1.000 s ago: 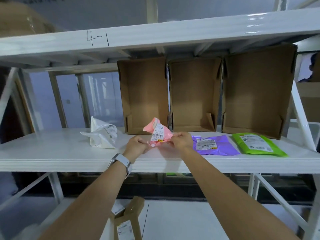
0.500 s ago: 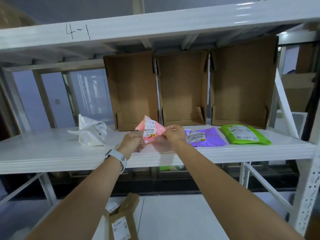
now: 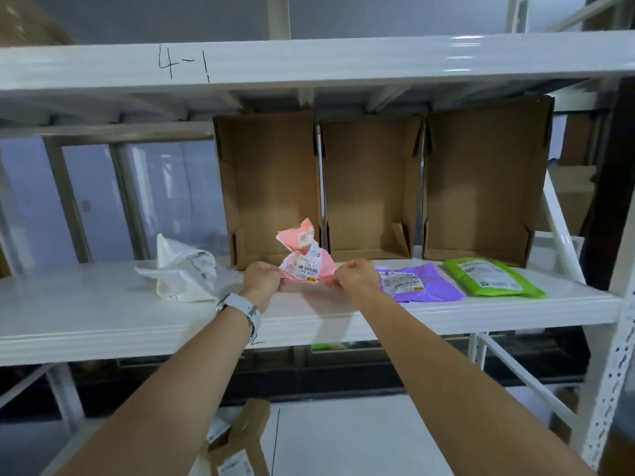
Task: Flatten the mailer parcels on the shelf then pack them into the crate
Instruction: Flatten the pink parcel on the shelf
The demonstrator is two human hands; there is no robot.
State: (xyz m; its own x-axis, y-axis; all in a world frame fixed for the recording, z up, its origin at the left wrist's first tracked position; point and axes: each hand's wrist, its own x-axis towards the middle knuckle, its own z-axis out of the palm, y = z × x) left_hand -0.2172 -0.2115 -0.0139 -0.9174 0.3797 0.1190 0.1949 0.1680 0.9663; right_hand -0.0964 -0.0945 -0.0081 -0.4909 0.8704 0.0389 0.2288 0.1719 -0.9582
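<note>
Pink mailer [image 3: 304, 261] sits crumpled at the middle of the white shelf [image 3: 103, 314], its top twisted up into a peak in front of the leftmost cardboard box [image 3: 268, 187]. Barcode label faces the camera, creased.

Both arms reach forward and slightly upward from the bottom of the view, forearms bare, converging on the mailer. Left hand [image 3: 263, 278] is curled into a loose fist, knuckles up, pinching the mailer's lower left edge. White watch [image 3: 240, 310] on that wrist. Right hand [image 3: 355, 278] mirrors it — fingers folded under, gripping the lower right edge. The two hands are level with each other and apart, the bottom edge of the mailer strung between them just above the shelf surface.

Other parcels on the same shelf:
- White mailer [image 3: 185, 273], crumpled, left of the left hand, not touched.
- Purple mailer [image 3: 417, 281], lying flat, label up, just beside the right hand.
- Green mailer [image 3: 491, 276], flat, right of the purple one, near the shelf's right end.

Three open cardboard boxes stand on their sides along the back of the shelf — left, middle [image 3: 371, 187], right [image 3: 484, 180] — openings facing out, nothing visible inside. Handwritten "4-1" on the upper shelf beam [image 3: 309, 63]. Below, near the floor, a small labelled brown carton [image 3: 244, 441] shows between the arms.
</note>
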